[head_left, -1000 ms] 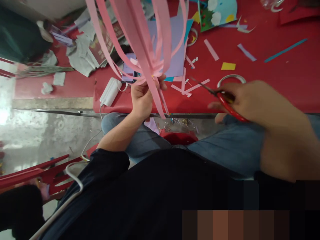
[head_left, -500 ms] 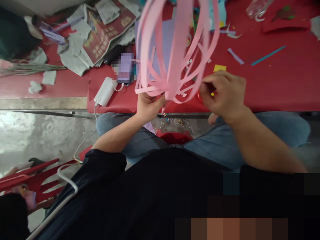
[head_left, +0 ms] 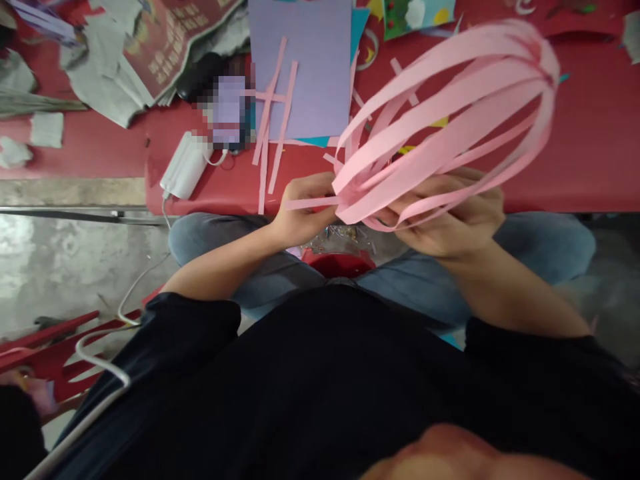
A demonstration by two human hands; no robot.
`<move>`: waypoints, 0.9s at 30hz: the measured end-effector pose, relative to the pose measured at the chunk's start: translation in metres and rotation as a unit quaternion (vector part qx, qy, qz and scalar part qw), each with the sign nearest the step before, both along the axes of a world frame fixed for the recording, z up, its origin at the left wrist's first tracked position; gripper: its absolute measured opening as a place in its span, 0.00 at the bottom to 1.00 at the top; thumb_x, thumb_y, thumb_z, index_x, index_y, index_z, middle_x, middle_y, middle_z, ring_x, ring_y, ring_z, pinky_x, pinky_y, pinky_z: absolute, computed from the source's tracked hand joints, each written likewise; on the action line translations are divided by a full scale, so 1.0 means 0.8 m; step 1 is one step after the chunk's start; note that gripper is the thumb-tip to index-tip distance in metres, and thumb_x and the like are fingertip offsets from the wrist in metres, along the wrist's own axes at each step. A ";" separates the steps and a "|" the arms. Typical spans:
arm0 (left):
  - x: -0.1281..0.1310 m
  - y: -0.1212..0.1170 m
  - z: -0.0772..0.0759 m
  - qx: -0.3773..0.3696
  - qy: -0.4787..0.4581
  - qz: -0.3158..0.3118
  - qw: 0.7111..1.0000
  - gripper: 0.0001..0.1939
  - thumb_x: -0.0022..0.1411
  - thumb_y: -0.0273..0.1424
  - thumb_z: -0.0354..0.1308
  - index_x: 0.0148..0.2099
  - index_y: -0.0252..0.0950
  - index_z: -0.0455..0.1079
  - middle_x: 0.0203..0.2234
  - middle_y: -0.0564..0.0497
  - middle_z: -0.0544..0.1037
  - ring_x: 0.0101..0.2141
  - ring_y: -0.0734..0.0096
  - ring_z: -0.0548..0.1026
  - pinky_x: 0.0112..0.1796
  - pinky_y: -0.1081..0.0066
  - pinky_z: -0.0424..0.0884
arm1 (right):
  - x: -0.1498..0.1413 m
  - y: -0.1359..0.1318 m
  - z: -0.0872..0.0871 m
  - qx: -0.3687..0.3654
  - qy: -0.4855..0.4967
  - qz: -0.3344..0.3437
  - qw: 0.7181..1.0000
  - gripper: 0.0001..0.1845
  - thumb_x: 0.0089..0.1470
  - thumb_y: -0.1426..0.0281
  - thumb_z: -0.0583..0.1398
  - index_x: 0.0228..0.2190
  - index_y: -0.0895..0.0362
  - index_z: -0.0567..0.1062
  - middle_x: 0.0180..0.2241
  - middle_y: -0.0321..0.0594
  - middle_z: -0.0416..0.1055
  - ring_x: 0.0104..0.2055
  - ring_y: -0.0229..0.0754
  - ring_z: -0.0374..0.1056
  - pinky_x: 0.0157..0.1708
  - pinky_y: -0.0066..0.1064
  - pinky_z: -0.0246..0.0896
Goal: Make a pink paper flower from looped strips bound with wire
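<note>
A cage-like ball of pink paper strips [head_left: 450, 143], a paper lantern by its look, is tilted above the table's front edge, its far end towards the upper right. At its near end, where the strips gather, my left hand [head_left: 300, 223] is closed in a pinch. A loose pink strip end sticks out leftward across that hand. Behind the lower strips, my right hand [head_left: 463, 227] is curled against the same gathered end. Its fingertips are partly hidden by the paper.
Purple sheets [head_left: 315, 67] with loose pink strips [head_left: 283, 127] lie on the red table [head_left: 590, 153]. To the left are a white power bank [head_left: 185, 167] with a cable, a blurred-out phone [head_left: 230, 110], a black object [head_left: 200, 75] and crumpled newspaper [head_left: 107, 73]. Scraps litter the floor.
The lantern has tipped from upright over to the right. My right hand has moved left and in behind its strips. The view has shifted, baring the purple sheets and loose strips.
</note>
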State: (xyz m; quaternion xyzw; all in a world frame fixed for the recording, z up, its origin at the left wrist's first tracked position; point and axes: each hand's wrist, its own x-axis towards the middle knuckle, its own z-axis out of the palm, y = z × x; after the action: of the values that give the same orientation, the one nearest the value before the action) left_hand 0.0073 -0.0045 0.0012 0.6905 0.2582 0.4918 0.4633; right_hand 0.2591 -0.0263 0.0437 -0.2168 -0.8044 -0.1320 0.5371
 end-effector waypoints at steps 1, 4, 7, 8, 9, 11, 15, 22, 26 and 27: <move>0.000 0.000 -0.001 0.001 0.003 -0.004 1.000 0.26 0.59 0.60 0.72 0.41 0.42 0.84 0.32 0.50 0.84 0.33 0.65 0.83 0.34 0.64 0.80 | 0.001 -0.002 -0.002 -0.009 -0.003 0.003 1.000 0.16 0.62 0.66 0.73 0.50 0.56 0.84 0.36 0.38 0.83 0.38 0.40 0.79 0.39 0.33 0.74; -0.001 0.000 -0.002 0.006 0.018 -0.014 1.000 0.26 0.58 0.60 0.72 0.41 0.43 0.85 0.33 0.50 0.84 0.35 0.64 0.85 0.35 0.63 0.80 | 0.003 -0.010 -0.008 -0.116 -0.049 -0.017 0.992 0.09 0.67 0.65 0.69 0.49 0.48 0.84 0.36 0.37 0.82 0.42 0.42 0.80 0.44 0.36 0.74; -0.002 0.000 -0.002 -0.007 0.019 -0.014 1.000 0.24 0.58 0.58 0.73 0.39 0.42 0.84 0.31 0.51 0.84 0.35 0.63 0.86 0.36 0.63 0.81 | -0.001 -0.012 -0.007 -0.097 -0.065 -0.016 0.993 0.11 0.66 0.65 0.70 0.50 0.47 0.83 0.38 0.35 0.83 0.43 0.42 0.81 0.43 0.35 0.73; -0.002 0.000 -0.001 -0.013 0.015 -0.012 1.000 0.23 0.59 0.57 0.73 0.40 0.42 0.84 0.32 0.52 0.84 0.35 0.64 0.86 0.36 0.63 0.81 | -0.003 -0.012 -0.005 -0.053 -0.055 -0.010 0.997 0.14 0.65 0.66 0.71 0.51 0.49 0.82 0.39 0.35 0.83 0.43 0.42 0.80 0.43 0.34 0.73; -0.001 -0.001 0.000 -0.018 0.014 -0.011 1.000 0.22 0.60 0.56 0.73 0.40 0.42 0.84 0.33 0.52 0.84 0.35 0.64 0.86 0.37 0.64 0.82 | -0.005 -0.011 -0.003 -0.013 -0.048 -0.013 0.999 0.16 0.63 0.67 0.72 0.52 0.51 0.82 0.40 0.35 0.83 0.42 0.41 0.80 0.41 0.34 0.73; -0.001 -0.001 0.003 -0.022 0.018 -0.014 0.999 0.21 0.61 0.53 0.74 0.44 0.42 0.85 0.35 0.52 0.86 0.36 0.63 0.86 0.37 0.63 0.84 | -0.009 -0.011 0.001 0.026 -0.046 -0.049 0.997 0.14 0.63 0.67 0.71 0.50 0.54 0.81 0.39 0.37 0.83 0.38 0.40 0.79 0.37 0.33 0.72; 0.000 0.000 -0.002 -0.002 0.021 -0.023 1.000 0.18 0.65 0.47 0.74 0.50 0.41 0.85 0.39 0.50 0.88 0.37 0.64 0.87 0.37 0.65 0.85 | -0.006 -0.017 0.002 -0.031 -0.092 -0.127 0.987 0.10 0.67 0.65 0.66 0.48 0.52 0.80 0.41 0.40 0.84 0.37 0.42 0.80 0.36 0.35 0.73; 0.004 0.004 -0.014 -0.039 -0.008 0.014 0.999 0.15 0.66 0.46 0.74 0.49 0.44 0.85 0.37 0.54 0.88 0.40 0.65 0.87 0.43 0.64 0.87 | -0.004 -0.026 -0.006 -0.218 -0.098 -0.090 0.967 0.16 0.74 0.55 0.59 0.43 0.52 0.80 0.41 0.42 0.83 0.38 0.43 0.77 0.38 0.38 0.72; 0.004 0.005 -0.004 -0.072 -0.012 0.013 0.997 0.17 0.66 0.49 0.73 0.44 0.41 0.85 0.35 0.53 0.87 0.38 0.67 0.87 0.40 0.67 0.86 | -0.007 -0.025 0.001 -0.150 -0.114 -0.115 0.975 0.08 0.69 0.63 0.61 0.40 0.50 0.79 0.35 0.38 0.80 0.32 0.40 0.72 0.32 0.36 0.68; 0.005 0.006 -0.002 -0.077 -0.016 0.011 0.997 0.17 0.66 0.49 0.73 0.43 0.41 0.85 0.35 0.53 0.87 0.37 0.68 0.87 0.39 0.68 0.85 | -0.008 -0.025 0.003 -0.139 -0.111 -0.105 0.978 0.06 0.67 0.65 0.61 0.40 0.51 0.78 0.33 0.37 0.79 0.31 0.40 0.71 0.31 0.35 0.66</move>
State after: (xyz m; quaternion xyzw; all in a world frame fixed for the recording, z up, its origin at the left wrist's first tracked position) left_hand 0.0110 0.0001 -0.0004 0.6417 0.2957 0.4865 0.5138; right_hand 0.2528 -0.0462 0.0465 -0.3565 -0.8422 -0.0979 0.3925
